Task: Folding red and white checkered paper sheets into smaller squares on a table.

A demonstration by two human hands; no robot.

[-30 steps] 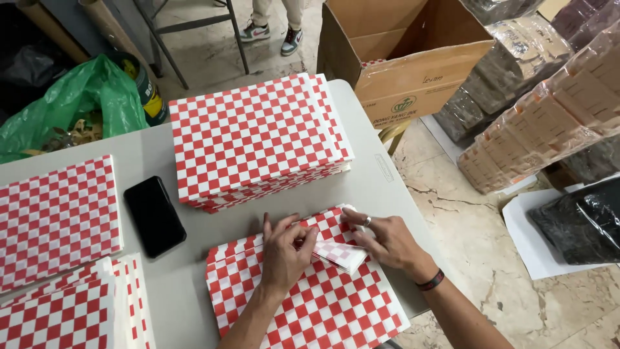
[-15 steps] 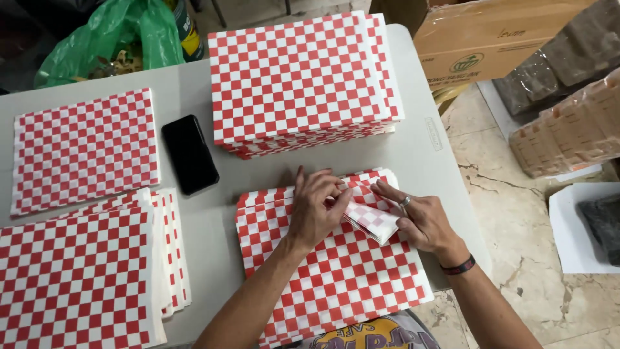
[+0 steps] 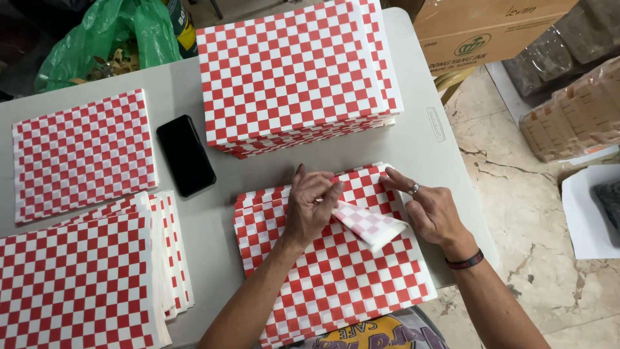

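Note:
A red-and-white checkered paper sheet [image 3: 336,278] tops a small stack at the near edge of the grey table [image 3: 413,145]. Its far right corner [image 3: 371,225] is folded back, pale side up. My left hand [image 3: 311,205] pinches that folded flap near the sheet's upper middle. My right hand [image 3: 429,210], with a ring and a dark wristband, rests fingers spread on the sheet's far right corner, beside the flap.
A tall stack of checkered paper [image 3: 294,74] stands at the back. A black phone [image 3: 185,155] lies left of it. More checkered stacks lie far left [image 3: 84,155] and near left [image 3: 84,278]. Green bag [image 3: 110,39], cardboard box [image 3: 491,26], wrapped bundles [image 3: 575,110] surround the table.
The view has tilted down and closer to the table. My left hand has drawn the sheet's corner further back toward me, so the pale folded flap is larger; my right hand stays at the corner.

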